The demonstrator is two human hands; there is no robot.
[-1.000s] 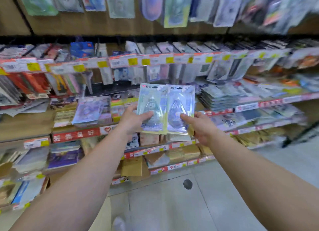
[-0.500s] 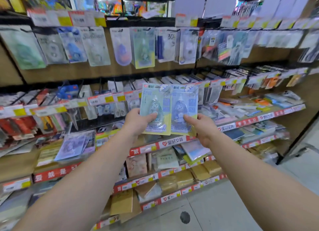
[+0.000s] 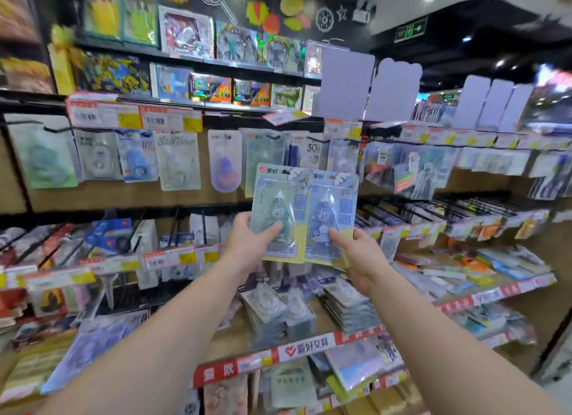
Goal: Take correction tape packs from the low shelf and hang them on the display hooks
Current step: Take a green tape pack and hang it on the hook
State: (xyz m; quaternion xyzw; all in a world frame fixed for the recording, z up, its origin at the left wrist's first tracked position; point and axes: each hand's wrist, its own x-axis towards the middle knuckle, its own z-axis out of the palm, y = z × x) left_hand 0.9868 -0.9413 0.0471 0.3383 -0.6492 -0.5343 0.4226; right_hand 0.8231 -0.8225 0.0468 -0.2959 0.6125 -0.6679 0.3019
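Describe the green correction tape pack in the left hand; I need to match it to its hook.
The green card-backed correction tape pack is a flat blister card with a clear teardrop bubble over a green dispenser marked 30 and a red heart logo at its top. It stands upright, edge to edge with the blue pack. The left hand pinches its lower part, thumb in front.

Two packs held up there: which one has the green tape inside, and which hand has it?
The green-tape pack, held by the left hand. The pack beside it, in the right hand, holds a dark blue dispenser.
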